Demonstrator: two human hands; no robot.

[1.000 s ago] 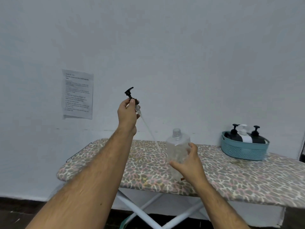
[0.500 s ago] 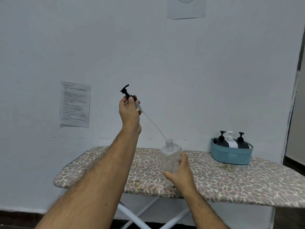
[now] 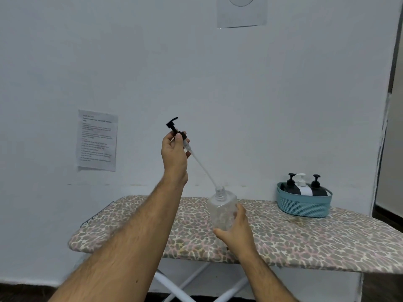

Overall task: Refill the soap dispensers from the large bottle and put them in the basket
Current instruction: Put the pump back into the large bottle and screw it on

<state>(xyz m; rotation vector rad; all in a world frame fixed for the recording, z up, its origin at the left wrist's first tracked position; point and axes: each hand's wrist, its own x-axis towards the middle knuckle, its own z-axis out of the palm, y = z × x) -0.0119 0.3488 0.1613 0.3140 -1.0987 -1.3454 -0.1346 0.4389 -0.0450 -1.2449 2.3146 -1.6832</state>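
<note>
My left hand (image 3: 174, 149), pinching the black pump (image 3: 177, 130), has brought its tube tip to the clear dispenser's (image 3: 222, 211) neck, which my right hand (image 3: 236, 231) grips above the ironing board's (image 3: 305, 243) near edge; reassembly looks close.

Home laundry corner: ironing board (image 3: 305, 240), bare wall (image 3: 152, 62).

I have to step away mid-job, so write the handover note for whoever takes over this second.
Left hand: holds the black pump head raised, its tube slanting down with the tip at the bottle's open neck.
Right hand: grips the clear dispenser bottle over the ironing board.
Done: three dispensers stand in the blue basket at the board's far right.
Left: feed the tube in, screw the pump on, put this bottle in the basket. Its fill level is hard to judge; no large bottle is in view.
</note>
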